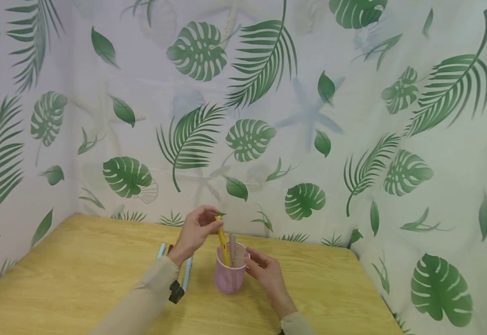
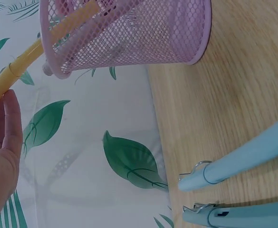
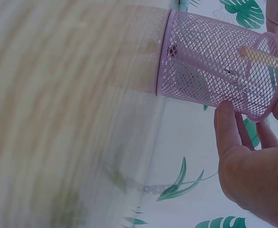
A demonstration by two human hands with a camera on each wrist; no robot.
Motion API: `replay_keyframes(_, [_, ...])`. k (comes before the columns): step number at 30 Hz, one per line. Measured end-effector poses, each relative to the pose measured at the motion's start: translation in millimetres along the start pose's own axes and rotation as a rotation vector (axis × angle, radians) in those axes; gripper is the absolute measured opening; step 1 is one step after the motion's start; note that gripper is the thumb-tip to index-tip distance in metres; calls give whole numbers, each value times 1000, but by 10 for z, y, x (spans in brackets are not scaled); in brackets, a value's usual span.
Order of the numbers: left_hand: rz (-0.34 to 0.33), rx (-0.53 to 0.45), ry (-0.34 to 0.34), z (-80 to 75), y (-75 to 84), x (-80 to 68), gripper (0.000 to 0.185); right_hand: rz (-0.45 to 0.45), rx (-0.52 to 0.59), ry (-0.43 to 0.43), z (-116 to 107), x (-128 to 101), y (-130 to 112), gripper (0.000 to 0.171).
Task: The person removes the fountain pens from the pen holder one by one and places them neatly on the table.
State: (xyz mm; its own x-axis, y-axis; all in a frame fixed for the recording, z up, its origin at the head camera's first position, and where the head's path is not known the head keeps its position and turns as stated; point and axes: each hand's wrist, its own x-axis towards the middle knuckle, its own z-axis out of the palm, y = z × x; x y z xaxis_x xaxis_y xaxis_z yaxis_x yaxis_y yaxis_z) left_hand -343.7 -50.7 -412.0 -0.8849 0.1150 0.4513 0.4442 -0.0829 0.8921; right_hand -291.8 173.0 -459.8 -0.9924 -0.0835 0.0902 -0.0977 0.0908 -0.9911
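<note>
My left hand [image 1: 197, 232] pinches a slim yellow pen [image 1: 222, 242], partly inside the round pink mesh cup [image 1: 223, 280]; my right hand [image 1: 268, 273] holds the cup's right side. Probably I am inserting; next needs gentle lowering.

Soft, diffuse light surrounds the pink mesh cup [image 1: 228, 282], with faint shadow beside its base. In the right wrist view, the surface [image 3: 48, 118] at the cup's base appears hazy, streaked and reflective; the left wrist view renders the cup sharply.

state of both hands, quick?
Left hand: closed, pinching the slim yellow pen.
Right hand: open, touching the pink cylindrical mesh cup.
</note>
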Motion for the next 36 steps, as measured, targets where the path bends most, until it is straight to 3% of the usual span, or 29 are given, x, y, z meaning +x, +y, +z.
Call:
replay_keyframes(15, [17,-60,134,-70,108,-23,25,-11,-2,-15,1,4,-43,44])
replay_keyframes(24, [-11,-69,200,-154,194,-52,26,-7,29,0,-3,0,0,43])
replay_keyframes(36, [-39,-48,279,-302,141,-134,22,-19,24,-7,-15,-7,-1,43])
